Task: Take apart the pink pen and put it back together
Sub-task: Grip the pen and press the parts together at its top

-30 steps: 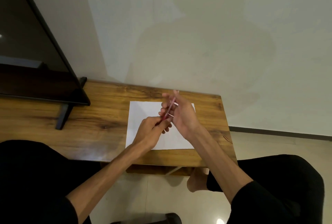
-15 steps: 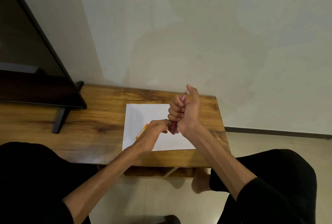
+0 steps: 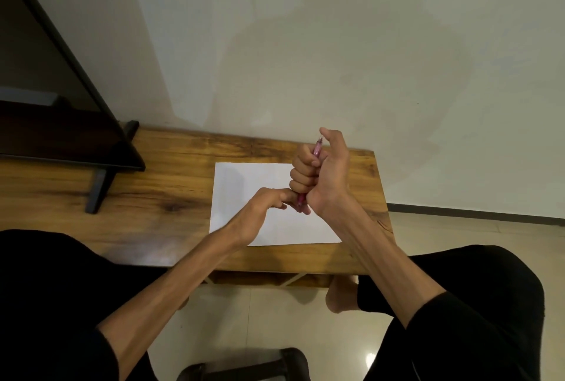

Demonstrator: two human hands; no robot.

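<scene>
Two hands raised over the white paper sheet [image 3: 244, 185], which lies flat on the wooden table [image 3: 171, 172]. Right hand [image 3: 324, 175] clenched in a fist around the pink pen [image 3: 317, 148], held nearly upright above the sheet's far right part, thumb up beside the pen's upper end. Pen's top poking out above the curled fingers, its lower end showing below the fist. Left hand [image 3: 260, 212] over the sheet's middle, fingertips pinched on that lower end. Dark screen on a stand [image 3: 61, 105] well left of the sheet, on the same table.
</scene>
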